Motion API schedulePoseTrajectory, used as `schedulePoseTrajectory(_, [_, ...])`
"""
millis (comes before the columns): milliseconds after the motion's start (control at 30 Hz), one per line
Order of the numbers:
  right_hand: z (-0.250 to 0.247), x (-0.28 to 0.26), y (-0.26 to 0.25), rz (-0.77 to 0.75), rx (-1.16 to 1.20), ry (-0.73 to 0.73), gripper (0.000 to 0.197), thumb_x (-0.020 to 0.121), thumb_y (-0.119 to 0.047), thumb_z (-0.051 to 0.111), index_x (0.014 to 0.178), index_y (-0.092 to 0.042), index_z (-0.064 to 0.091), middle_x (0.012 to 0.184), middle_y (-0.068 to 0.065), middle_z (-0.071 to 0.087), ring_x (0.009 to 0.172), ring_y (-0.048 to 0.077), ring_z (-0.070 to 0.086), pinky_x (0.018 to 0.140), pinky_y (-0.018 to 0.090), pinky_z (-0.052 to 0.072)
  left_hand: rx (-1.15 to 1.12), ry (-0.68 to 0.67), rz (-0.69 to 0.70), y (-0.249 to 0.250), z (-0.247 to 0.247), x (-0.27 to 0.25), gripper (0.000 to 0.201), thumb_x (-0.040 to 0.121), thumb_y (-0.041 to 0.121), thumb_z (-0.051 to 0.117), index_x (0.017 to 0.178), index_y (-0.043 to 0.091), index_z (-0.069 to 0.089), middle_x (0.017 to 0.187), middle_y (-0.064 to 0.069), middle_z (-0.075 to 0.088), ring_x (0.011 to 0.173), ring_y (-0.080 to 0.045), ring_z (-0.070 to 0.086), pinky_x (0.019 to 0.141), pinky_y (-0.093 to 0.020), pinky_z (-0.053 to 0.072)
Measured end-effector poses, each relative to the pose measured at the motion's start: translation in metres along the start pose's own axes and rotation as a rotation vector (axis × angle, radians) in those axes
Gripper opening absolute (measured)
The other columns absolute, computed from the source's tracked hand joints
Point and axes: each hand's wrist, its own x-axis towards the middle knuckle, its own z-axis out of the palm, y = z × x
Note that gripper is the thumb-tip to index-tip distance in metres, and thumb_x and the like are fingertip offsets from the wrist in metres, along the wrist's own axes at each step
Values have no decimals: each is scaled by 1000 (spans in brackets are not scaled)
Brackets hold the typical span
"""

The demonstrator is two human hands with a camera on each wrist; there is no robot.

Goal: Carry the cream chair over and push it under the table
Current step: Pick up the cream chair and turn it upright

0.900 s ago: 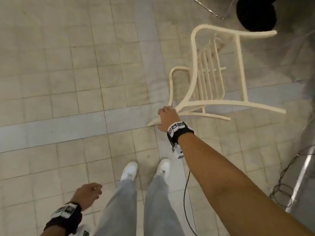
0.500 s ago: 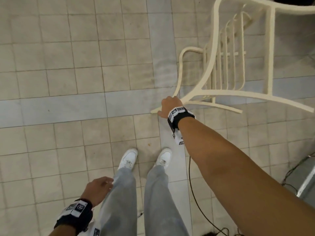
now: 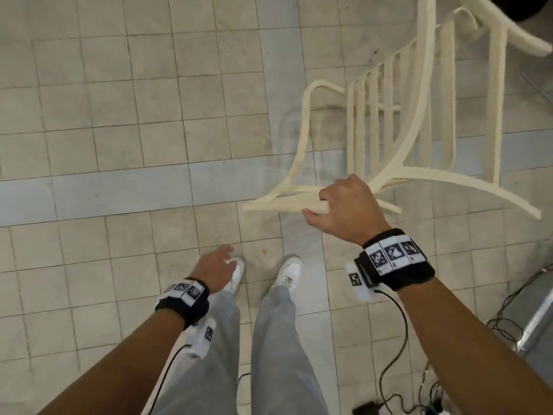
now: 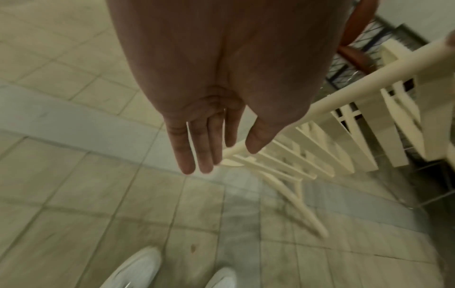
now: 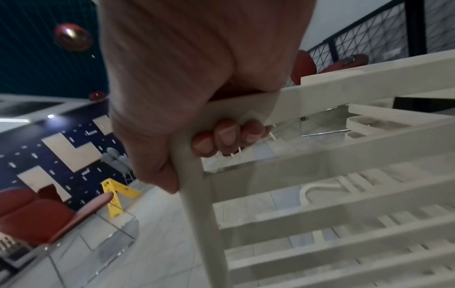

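Observation:
The cream chair [image 3: 389, 121] with slatted back and curved arms hangs off the tiled floor, tilted, in front of me to the right. My right hand [image 3: 344, 208] grips the top rail of its back; in the right wrist view the fingers [image 5: 226, 136] curl round that cream rail [image 5: 320, 91]. My left hand [image 3: 217, 266] hangs empty above my left shoe, fingers straight and relaxed [image 4: 197, 148], a short way left of the chair's slats [image 4: 320, 155]. No table shows in the head view.
Beige tiled floor [image 3: 119, 100] with a grey band stretches left and ahead. My legs and white shoes [image 3: 288, 272] are below the chair. Black cables [image 3: 508, 313] and a metal bar lie at the right. Red seats [image 5: 37, 214] and a yellow floor sign [image 5: 115, 194] stand farther off.
The chair has come closer and higher in view, still held by my right hand. My left hand has swung forward from beside my left leg toward the middle.

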Motion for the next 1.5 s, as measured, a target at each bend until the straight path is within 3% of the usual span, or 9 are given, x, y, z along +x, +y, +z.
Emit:
schedulePoseTrajectory(100, [-23,-24,-4,0,80,81,53,83,-59,58,59,-13,64,49,3,57,52,22,49,69,39,44,15,133,128,40,-14,14,72,90,39,59,151,15,30,153,-11,42,139,-29,43,115,-41,37])
schedulePoseTrajectory(200, [-38,-42,-11,17,140,144,50,83,-56,64,56,-13,61,48,1,54,51,21,46,68,37,43,71,274,257,66,-27,26,86,83,47,65,153,17,25,158,-7,34,145,-28,34,119,-44,33])
schedulePoseTrajectory(367, [-55,-62,-22,48,210,213,48,83,-51,69,55,-13,59,48,0,51,52,18,42,67,32,38,196,246,311,70,-43,46,68,84,39,66,145,19,44,147,-6,53,136,-27,49,114,-41,38])
schedulePoseTrajectory(567, [-66,-79,-27,58,260,220,48,81,-49,73,54,-14,55,48,-4,48,52,14,38,72,25,29,243,337,420,64,-54,38,24,88,22,65,110,17,70,109,-9,75,100,-33,68,89,-44,54])
schedulePoseTrajectory(833, [-127,-151,-2,149,475,308,41,79,-43,80,59,-13,62,54,-9,54,56,8,49,67,22,36,284,509,784,82,-82,-35,20,85,25,72,103,17,70,96,0,72,92,-20,57,78,-19,34])
schedulePoseTrajectory(1033, [-131,-231,12,331,669,388,42,78,-44,83,68,-9,64,65,5,60,65,27,55,59,42,42,330,496,1008,140,-120,-95,28,80,32,77,103,15,73,93,0,73,89,-22,56,83,-32,47])
schedulePoseTrajectory(1233, [-86,-307,1,608,649,426,37,73,-46,82,87,-14,69,84,2,65,74,19,62,67,34,49,444,400,1188,189,-108,-114,33,79,46,74,99,19,76,88,3,75,86,-23,56,75,-45,48])
schedulePoseTrajectory(1400, [-52,-344,4,716,626,478,47,77,-60,72,94,-17,70,89,-1,69,80,14,64,73,20,48,552,370,1214,209,-78,-120,39,79,56,70,98,23,77,84,7,74,83,-18,51,72,-42,45])
schedulePoseTrajectory(1500, [-41,-356,9,759,606,494,50,78,-62,69,97,-16,70,90,-1,70,82,17,65,75,26,50,591,376,1214,213,-62,-122,38,78,55,71,97,22,77,80,5,72,80,-18,50,69,-41,45])
